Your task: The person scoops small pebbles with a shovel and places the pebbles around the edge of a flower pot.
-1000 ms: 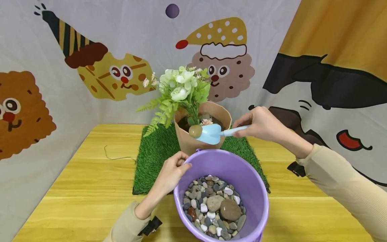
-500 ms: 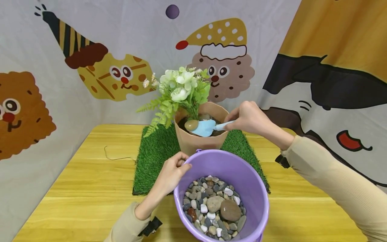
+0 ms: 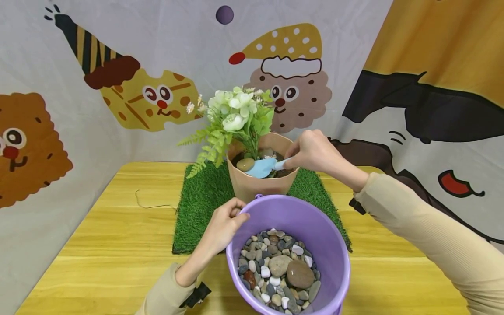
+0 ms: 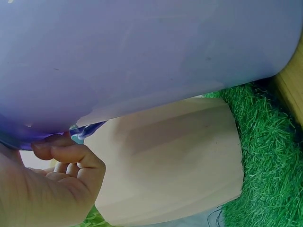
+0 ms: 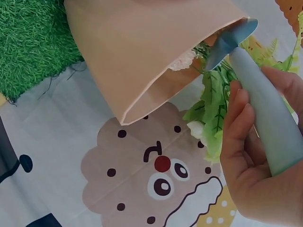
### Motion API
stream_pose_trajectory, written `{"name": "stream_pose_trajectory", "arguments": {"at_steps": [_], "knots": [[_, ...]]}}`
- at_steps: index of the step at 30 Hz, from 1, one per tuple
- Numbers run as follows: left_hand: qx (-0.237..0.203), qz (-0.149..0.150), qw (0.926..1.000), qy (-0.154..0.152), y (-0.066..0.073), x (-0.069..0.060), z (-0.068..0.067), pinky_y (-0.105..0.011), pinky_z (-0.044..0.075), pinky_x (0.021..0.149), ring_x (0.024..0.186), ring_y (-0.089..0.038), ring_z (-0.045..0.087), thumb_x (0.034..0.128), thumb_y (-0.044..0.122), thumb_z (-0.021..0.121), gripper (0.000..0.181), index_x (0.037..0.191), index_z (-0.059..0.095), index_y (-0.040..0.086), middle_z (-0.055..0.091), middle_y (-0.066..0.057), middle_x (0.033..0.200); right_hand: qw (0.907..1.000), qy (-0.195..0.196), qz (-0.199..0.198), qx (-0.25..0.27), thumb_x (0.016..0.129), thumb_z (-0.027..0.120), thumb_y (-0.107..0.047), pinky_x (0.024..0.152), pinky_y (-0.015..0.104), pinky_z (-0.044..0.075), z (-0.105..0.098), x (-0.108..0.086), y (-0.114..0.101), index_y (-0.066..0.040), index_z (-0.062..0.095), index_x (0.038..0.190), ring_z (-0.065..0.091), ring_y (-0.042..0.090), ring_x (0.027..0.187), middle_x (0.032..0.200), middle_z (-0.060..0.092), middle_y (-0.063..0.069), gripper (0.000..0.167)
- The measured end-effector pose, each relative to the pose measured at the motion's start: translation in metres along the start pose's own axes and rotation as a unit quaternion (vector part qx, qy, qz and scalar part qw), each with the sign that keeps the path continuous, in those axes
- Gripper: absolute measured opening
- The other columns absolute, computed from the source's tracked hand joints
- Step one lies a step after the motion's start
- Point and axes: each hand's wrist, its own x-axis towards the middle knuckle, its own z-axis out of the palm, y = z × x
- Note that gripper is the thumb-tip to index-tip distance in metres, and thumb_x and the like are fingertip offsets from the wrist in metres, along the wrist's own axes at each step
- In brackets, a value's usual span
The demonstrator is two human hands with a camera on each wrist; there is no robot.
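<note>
The right hand [image 3: 315,151] grips the handle of a light blue shovel [image 3: 261,168], whose blade is inside the mouth of the tan pot [image 3: 260,186]. A tan stone [image 3: 245,164] sits against the blade's tip, within the pot's left side. In the right wrist view the fingers wrap the thick handle [image 5: 270,109]. The left hand [image 3: 220,225] pinches the rim of a purple bucket [image 3: 289,205], which holds pebbles and two larger stones [image 3: 300,274]. The left wrist view shows the curled left hand [image 4: 66,182] at the bucket's edge, beside the pot [image 4: 175,161].
White flowers with green leaves [image 3: 236,111] stand in the pot. Under it lies a green turf mat [image 3: 197,210] on the wooden table [image 3: 98,245]. A thin dark strand [image 3: 153,206] lies at the left. Behind hangs a cloth with cartoon prints [image 3: 165,39].
The right hand has moved left and slightly up, while the shovel blade and its stone have come from over the pot's front rim down into its mouth. The left hand and bucket have stayed put.
</note>
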Motion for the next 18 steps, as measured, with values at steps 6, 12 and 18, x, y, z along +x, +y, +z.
{"name": "stream_pose_trajectory", "arguments": {"at_steps": [6, 12, 18], "knots": [[0.0, -0.001, 1.0, 0.0, 0.0007, -0.0005, -0.0001, -0.022, 0.035, 0.051, 0.055, -0.013, 0.04, 0.0835, 0.01, 0.06, 0.012, 0.095, 0.064, 0.007, 0.052, 0.0, 0.065, 1.0, -0.006, 0.005, -0.002, 0.073, 0.074, -0.023, 0.045, 0.023, 0.029, -0.001, 0.0019, -0.0042, -0.019, 0.076, 0.071, 0.033, 0.009, 0.042, 0.064, 0.07, 0.003, 0.006], [-0.001, -0.001, 1.0, 0.0, 0.0013, -0.0006, 0.0004, -0.022, 0.035, 0.051, 0.055, -0.013, 0.041, 0.0834, 0.01, 0.06, 0.013, 0.095, 0.064, 0.007, 0.052, 0.0, 0.065, 0.9997, -0.021, 0.006, -0.009, 0.073, 0.074, -0.023, 0.045, 0.022, 0.031, -0.0036, 0.0052, -0.0069, -0.019, 0.077, 0.072, 0.04, 0.008, 0.043, 0.063, 0.07, 0.0, 0.005], [-0.001, -0.002, 1.0, 0.001, 0.0026, -0.0003, 0.0008, -0.022, 0.036, 0.052, 0.057, -0.013, 0.043, 0.0834, 0.01, 0.06, 0.013, 0.095, 0.064, 0.006, 0.053, -0.001, 0.066, 0.999, -0.039, 0.019, -0.01, 0.074, 0.075, -0.025, 0.048, 0.024, 0.037, -0.0091, 0.0056, -0.0078, -0.017, 0.077, 0.075, 0.05, 0.011, 0.048, 0.066, 0.071, 0.001, 0.008]]}}
